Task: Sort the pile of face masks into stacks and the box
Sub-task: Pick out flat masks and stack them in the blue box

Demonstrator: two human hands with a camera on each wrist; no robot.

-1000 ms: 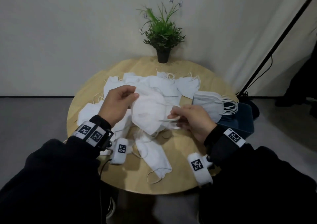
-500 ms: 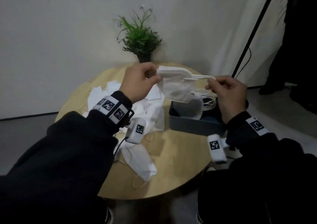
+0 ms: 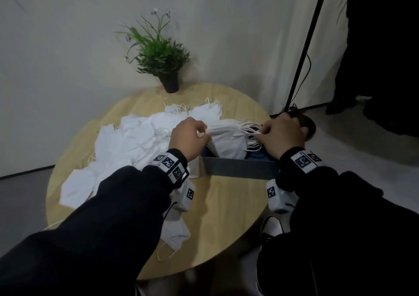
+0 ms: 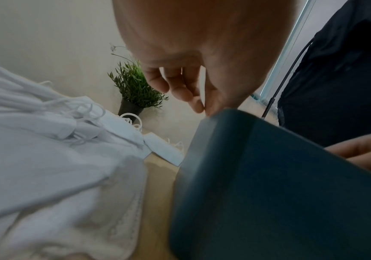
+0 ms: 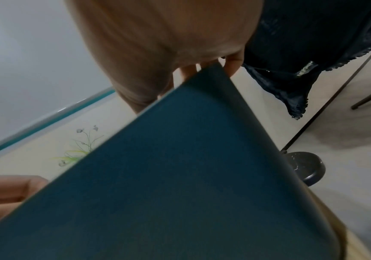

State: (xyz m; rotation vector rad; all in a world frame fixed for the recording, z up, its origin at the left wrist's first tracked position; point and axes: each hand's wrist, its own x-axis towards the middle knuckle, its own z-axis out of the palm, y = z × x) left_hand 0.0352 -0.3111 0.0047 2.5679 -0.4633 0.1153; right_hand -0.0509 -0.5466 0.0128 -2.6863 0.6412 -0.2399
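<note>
The left hand curls its fingers on the near end of a white folded face mask. The right hand pinches the mask's thin white ear loops. The mask sits on a stack inside the dark blue box, middle right of the head view. A loose pile of white masks lies at its left on the round wooden table.

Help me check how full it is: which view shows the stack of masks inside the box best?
The head view: the stack of masks stands in the blue box, between the left hand and the right hand. Both wrist views show only the box's outer wall, which hides the stack.
</note>
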